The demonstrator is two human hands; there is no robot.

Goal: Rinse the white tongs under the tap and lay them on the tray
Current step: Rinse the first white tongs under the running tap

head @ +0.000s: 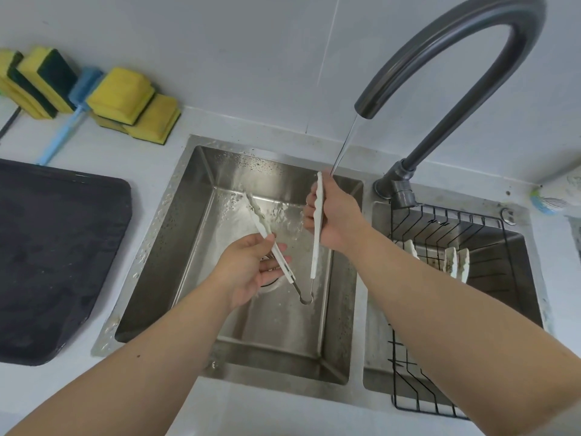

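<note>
The white tongs (316, 247) are spread in a V over the steel sink (188, 247), their metal hinge pointing down. My left hand (251, 269) grips the left arm of the tongs near its middle. My right hand (333, 215) holds the right arm near its tip. Water runs from the dark grey tap (452, 55) in a thin stream that lands on my right hand at the top of that arm. The dark tray (56, 256) lies on the counter left of the sink, wet and with nothing on it.
Yellow-green sponges (125, 99) and a blue brush (72, 111) sit at the back left by the wall. A black wire rack (456, 234) with white pieces in it fills the right basin. A bottle (556, 193) lies at the far right.
</note>
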